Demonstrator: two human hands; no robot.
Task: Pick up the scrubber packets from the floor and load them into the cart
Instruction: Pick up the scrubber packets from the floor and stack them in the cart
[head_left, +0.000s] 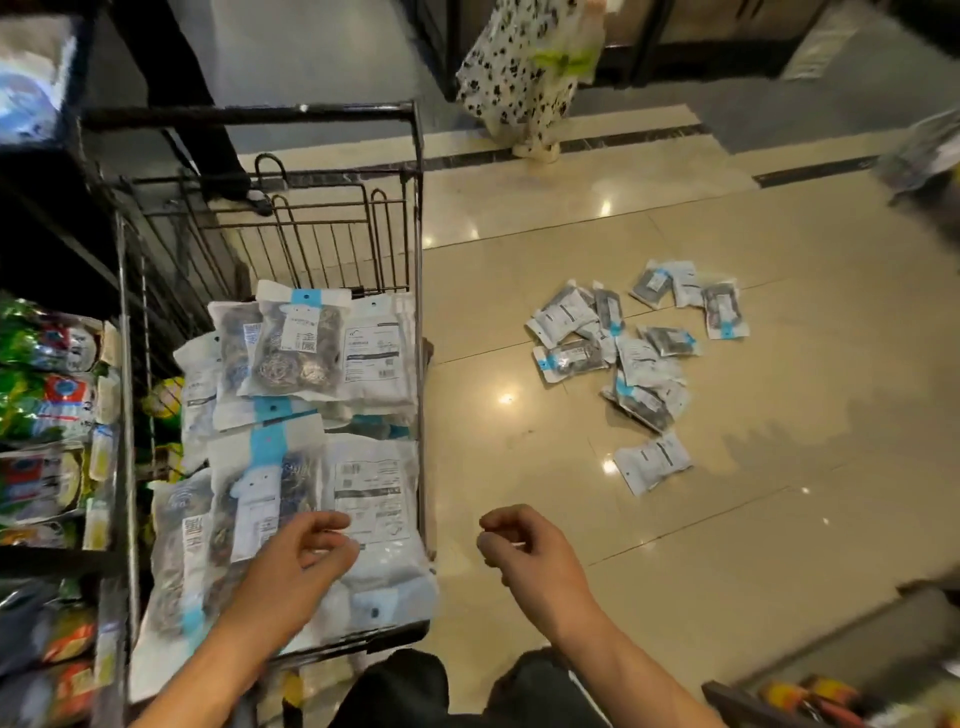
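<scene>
While scrubber packets litter the floor, both hands' grip seems released, left hand over the cart.

No wording is showing clearly enough to read. The scrubber packets in the cart are carrying white printed labels and barcodes, and the shelf goods are showing colourful print, all blurred.
</scene>
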